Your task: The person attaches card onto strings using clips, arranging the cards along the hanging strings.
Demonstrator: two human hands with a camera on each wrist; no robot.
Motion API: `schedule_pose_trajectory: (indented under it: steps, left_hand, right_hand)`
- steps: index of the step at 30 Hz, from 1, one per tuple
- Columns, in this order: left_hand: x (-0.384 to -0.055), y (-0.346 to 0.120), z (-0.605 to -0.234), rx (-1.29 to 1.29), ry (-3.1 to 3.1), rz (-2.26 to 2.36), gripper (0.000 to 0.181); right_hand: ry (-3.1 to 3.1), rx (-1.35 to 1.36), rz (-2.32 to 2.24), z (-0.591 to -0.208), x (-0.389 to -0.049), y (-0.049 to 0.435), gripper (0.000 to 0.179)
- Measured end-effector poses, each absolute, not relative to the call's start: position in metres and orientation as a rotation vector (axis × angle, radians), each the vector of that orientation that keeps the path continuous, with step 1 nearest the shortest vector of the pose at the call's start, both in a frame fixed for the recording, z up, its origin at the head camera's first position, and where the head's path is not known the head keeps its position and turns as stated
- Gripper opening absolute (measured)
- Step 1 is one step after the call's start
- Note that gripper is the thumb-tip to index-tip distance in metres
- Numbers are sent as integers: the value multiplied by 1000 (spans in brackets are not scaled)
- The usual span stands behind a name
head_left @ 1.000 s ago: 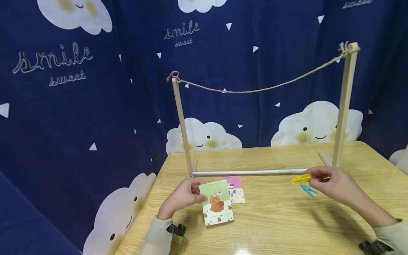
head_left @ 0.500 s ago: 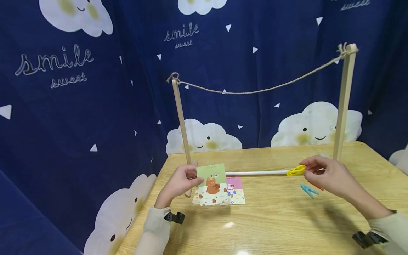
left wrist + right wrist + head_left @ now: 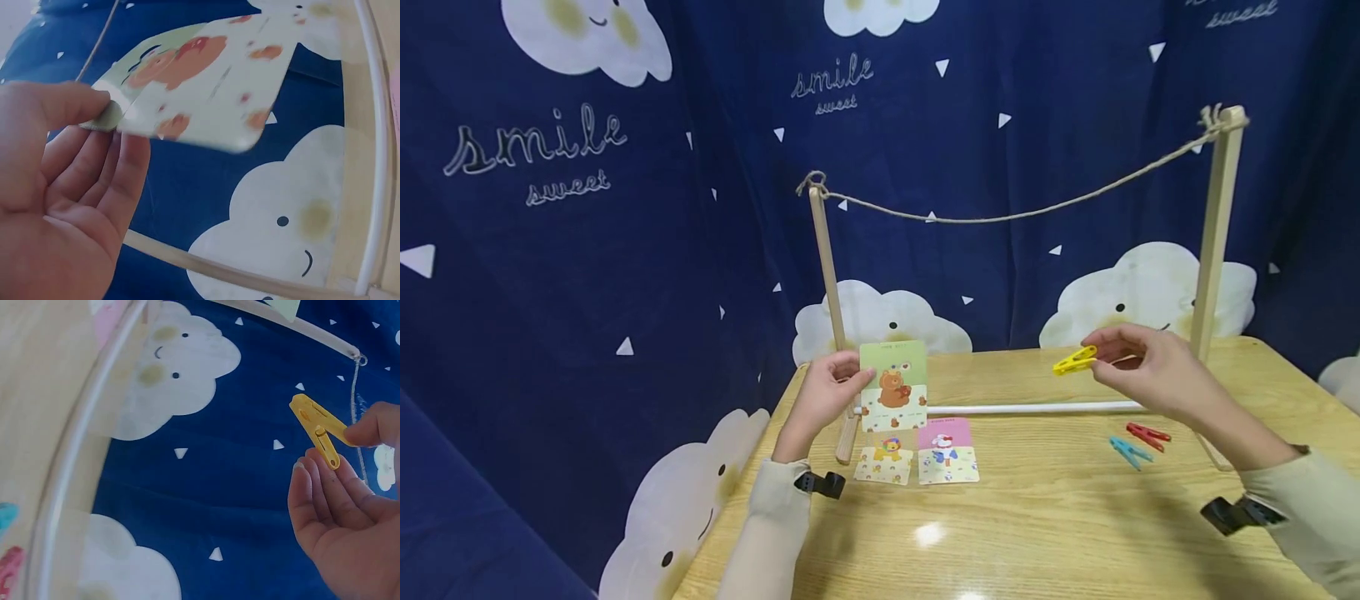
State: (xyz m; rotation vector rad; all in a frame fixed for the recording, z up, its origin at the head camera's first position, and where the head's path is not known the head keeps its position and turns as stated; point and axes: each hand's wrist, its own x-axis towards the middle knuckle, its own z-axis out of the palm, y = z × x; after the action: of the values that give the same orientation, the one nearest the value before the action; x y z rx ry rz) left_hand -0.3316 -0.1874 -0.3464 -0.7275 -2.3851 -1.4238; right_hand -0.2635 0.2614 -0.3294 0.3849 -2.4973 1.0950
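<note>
My left hand (image 3: pixel 826 398) pinches the left edge of a green and white bear card (image 3: pixel 893 387) between thumb and fingers. The card is raised over the table and stands nearly upright, below the twine's left part. In the left wrist view the thumb (image 3: pixel 94 103) lies on the card's face. A yellow clothespin (image 3: pixel 1075 361) is pinched in my right hand (image 3: pixel 1150 371), held up over the table on the right. The right wrist view shows thumb and fingers on the handles of the yellow clothespin (image 3: pixel 320 431). Twine (image 3: pixel 985 220) sags between two wooden posts above both hands.
On the table (image 3: pixel 1000 533) lie a lion card (image 3: pixel 886 458) and a pink card (image 3: pixel 951 454). A blue clothespin (image 3: pixel 1130 452) and a red clothespin (image 3: pixel 1148 435) lie at right. The left post (image 3: pixel 826 267), right post (image 3: pixel 1216 233) and white rod (image 3: pixel 1022 408) form the frame.
Both hands have risen, the left with the bear card and the right with the yellow clothespin, which also moved left. The lion card and red clothespin have come into full view.
</note>
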Motion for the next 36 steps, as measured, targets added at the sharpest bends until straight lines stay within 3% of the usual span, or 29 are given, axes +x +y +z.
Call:
schedule_pose_trajectory:
  steps: [15, 25, 36]
  left_hand:
    - [-353, -171, -325, -619, -2154, -1505, 23]
    - [-361, -156, -311, -434, -2078, -1472, 13]
    - [-374, -144, -302, -352, -2070, -1415, 13]
  right_hand:
    - [-2331, 390, 1134, -277, -287, 228, 27]
    - [-2195, 456, 1174, -258, -303, 209, 28]
    - [-2170, 474, 1088, -226, -316, 200, 34]
